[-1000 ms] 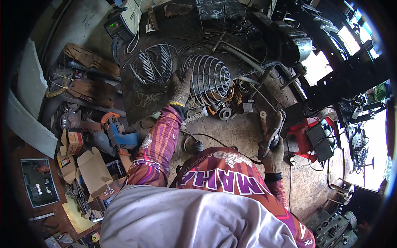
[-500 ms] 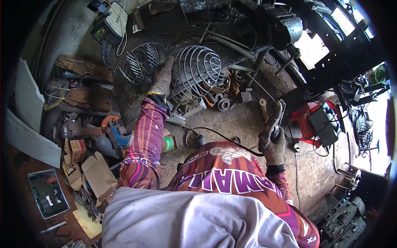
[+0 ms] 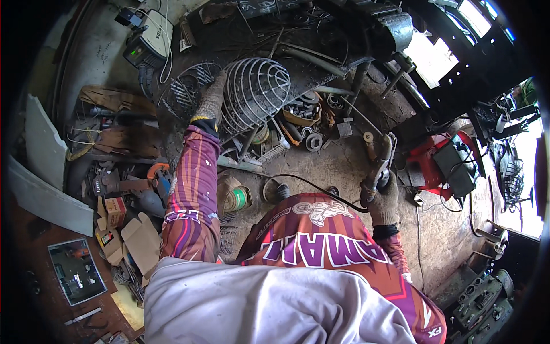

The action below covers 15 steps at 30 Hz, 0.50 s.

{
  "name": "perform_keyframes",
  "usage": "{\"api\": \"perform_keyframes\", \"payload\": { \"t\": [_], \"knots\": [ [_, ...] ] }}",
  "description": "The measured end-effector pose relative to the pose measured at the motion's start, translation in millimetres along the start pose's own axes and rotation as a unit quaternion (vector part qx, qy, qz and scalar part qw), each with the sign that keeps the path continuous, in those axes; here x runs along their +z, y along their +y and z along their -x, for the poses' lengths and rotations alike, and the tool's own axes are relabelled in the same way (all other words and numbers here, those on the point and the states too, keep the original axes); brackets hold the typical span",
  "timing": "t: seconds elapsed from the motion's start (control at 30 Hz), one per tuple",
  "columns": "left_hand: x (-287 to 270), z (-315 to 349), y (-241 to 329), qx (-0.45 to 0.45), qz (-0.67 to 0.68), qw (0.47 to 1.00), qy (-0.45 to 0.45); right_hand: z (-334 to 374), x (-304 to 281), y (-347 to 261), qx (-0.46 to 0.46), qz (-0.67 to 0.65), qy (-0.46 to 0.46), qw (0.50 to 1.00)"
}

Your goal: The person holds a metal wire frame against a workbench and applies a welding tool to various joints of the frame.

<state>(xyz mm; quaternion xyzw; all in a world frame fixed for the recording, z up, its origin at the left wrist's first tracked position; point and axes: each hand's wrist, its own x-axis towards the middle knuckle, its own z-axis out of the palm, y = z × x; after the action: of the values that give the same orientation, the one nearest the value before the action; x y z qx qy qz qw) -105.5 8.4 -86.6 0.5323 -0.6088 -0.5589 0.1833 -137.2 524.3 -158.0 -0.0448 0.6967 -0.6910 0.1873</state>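
A dome-shaped cage of grey metal rods and rings (image 3: pixel 256 92) lies on its side on a dark workbench (image 3: pixel 246 43), its narrow end pointing right. My left hand (image 3: pixel 211 104), in a dirty knit glove, is closed on the cage's wide left rim; the fingertips are partly hidden. Left of that hand lies a second round metal frame with short parallel bars (image 3: pixel 192 84). My right hand (image 3: pixel 382 200), also gloved, grips a welding electrode holder (image 3: pixel 385 156), apart from the cage. A thin electrode (image 3: pixel 361 117) sticks out of the holder toward the bench. A black cable (image 3: pixel 312 186) trails from it.
A welding machine (image 3: pixel 150 40) stands at the back left. Below the bench are a bin of metal parts (image 3: pixel 303 112), a loose ring (image 3: pixel 313 142) and a green-labelled roll (image 3: pixel 238 199). Red equipment (image 3: pixel 427 166) stands right; cardboard boxes (image 3: pixel 140 241) lie left.
The cage has shifted left along the bench with my left hand still on its rim. My right hand keeps its hold on the electrode holder, nearly in place. The whole view has tilted slightly.
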Motion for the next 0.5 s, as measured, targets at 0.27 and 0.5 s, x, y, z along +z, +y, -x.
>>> {"api": "perform_keyframes", "payload": {
  "t": [0.27, 0.5],
  "knots": [
    [-1, -34, -1, 0.092, -0.137, 0.986, 0.037, -5, -9, -7, 0.034, 0.019, -0.019, 0.999],
    [10, -43, 20, 0.196, -0.157, 0.968, -0.010, -10, -19, -6, 0.000, 0.105, -0.010, 0.994]
  ]
}}
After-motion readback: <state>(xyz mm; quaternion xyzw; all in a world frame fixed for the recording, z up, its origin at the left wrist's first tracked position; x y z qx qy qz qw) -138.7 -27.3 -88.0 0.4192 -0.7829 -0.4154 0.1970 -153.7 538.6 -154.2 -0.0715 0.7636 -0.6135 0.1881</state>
